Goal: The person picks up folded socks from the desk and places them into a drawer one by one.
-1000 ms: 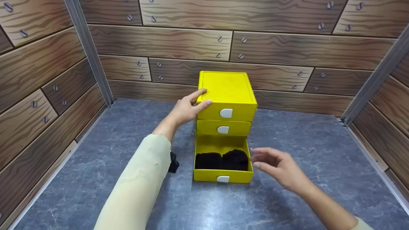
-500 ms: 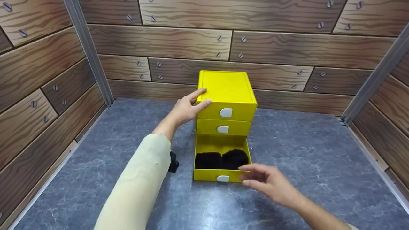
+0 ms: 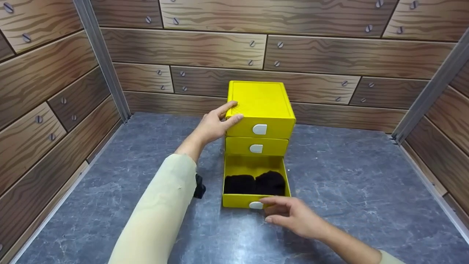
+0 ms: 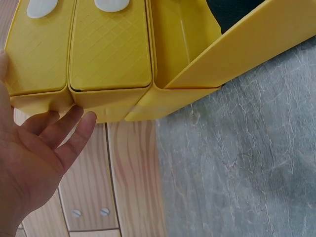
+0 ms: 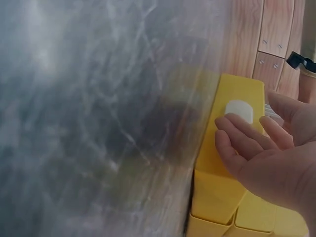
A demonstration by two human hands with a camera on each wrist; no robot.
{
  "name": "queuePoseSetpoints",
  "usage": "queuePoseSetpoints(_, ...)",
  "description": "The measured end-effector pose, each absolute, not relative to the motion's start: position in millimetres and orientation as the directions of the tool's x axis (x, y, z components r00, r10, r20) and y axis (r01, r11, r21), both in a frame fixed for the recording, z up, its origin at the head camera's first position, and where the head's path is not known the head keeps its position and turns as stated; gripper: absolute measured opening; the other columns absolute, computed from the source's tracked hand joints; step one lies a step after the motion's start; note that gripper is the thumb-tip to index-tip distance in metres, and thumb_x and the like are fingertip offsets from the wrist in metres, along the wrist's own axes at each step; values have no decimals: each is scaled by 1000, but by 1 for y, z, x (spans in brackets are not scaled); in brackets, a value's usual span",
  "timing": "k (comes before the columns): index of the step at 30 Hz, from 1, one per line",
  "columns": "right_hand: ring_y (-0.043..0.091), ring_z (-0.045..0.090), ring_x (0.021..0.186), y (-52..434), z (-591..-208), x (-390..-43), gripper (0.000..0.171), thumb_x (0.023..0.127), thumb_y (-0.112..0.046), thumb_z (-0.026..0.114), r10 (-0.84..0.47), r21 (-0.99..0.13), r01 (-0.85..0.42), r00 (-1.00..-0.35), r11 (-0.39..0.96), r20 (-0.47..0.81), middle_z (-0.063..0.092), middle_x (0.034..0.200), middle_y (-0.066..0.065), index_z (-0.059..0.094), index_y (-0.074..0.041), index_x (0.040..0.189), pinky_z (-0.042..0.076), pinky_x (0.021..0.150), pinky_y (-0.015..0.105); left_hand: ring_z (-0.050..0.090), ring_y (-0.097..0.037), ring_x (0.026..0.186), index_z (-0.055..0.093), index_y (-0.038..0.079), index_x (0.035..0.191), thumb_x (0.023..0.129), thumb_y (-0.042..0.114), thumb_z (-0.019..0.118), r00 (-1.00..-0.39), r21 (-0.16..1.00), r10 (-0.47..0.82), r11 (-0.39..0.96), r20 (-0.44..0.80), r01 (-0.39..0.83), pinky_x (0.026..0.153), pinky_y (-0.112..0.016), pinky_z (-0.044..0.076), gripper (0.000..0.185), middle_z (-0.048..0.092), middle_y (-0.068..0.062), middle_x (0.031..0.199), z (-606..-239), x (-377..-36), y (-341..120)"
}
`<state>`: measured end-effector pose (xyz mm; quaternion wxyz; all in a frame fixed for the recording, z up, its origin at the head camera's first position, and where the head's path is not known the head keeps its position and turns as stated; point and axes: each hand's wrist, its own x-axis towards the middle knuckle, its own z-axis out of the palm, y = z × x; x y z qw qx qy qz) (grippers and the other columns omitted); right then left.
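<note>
At frame centre, the left hand (image 3: 214, 124) steadies the yellow drawer unit (image 3: 261, 106), fingers straight. The right hand (image 3: 289, 216), fingers loosely extended, touches the open bottom drawer (image 3: 255, 200), which holds black cloth (image 3: 254, 183); closing it likely needs a level push inward.

Your right hand (image 3: 293, 216) has come down and leftward from beside the open bottom drawer (image 3: 255, 200) to its front panel. Its fingertips (image 5: 232, 121) now lie against the white handle (image 3: 255, 205), where a second ago they hovered at the drawer's right edge. The drawer itself has slid in very slightly, if at all.
</note>
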<state>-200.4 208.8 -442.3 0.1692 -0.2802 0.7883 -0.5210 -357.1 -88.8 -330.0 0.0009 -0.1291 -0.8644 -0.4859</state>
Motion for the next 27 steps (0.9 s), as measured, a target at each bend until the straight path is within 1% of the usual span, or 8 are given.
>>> queuePoseSetpoints(5,41,69,120,205,-444,-205,46,101,-16,76,-599,-902,-251,-801,352,-11,69,131,23,66,-6,144,58,90,28,48,-24,147,40,42,164,98,68,63,-964,834,230,498,135,236,113,-43,45,74,44,-6,166,-331,-357,-89)
queuePoseSetpoints(8,41,69,119,203,-444,-208,44,101,-15,76,-595,-909,-234,-803,345,-19,69,129,24,66,-5,143,59,89,29,48,-24,146,41,42,164,99,67,63,-964,832,227,502,138,238,113,-42,45,73,45,-6,165,-331,-357,-90)
queuePoseSetpoints(13,36,71,116,200,-444,-214,43,101,-12,74,-591,-919,-226,-807,324,-10,69,126,23,66,-1,142,60,87,30,47,-23,147,41,43,163,98,68,63,-966,839,224,493,132,229,112,-42,46,74,44,-5,166,-329,-357,-89)
queuePoseSetpoints(17,33,71,114,197,-445,-221,42,101,-10,75,-587,-911,-249,-810,328,10,70,124,22,66,0,141,59,86,29,47,-23,147,41,42,163,98,68,64,-965,838,223,494,135,231,113,-42,45,74,44,-5,166,-329,-358,-89)
queuePoseSetpoints(27,31,71,111,191,-447,-243,39,101,-13,75,-553,-877,-302,-832,375,50,71,124,20,69,-2,137,57,85,26,48,-24,147,41,42,164,98,68,63,-963,832,228,499,141,240,114,-44,45,74,45,-5,165,-330,-357,-90)
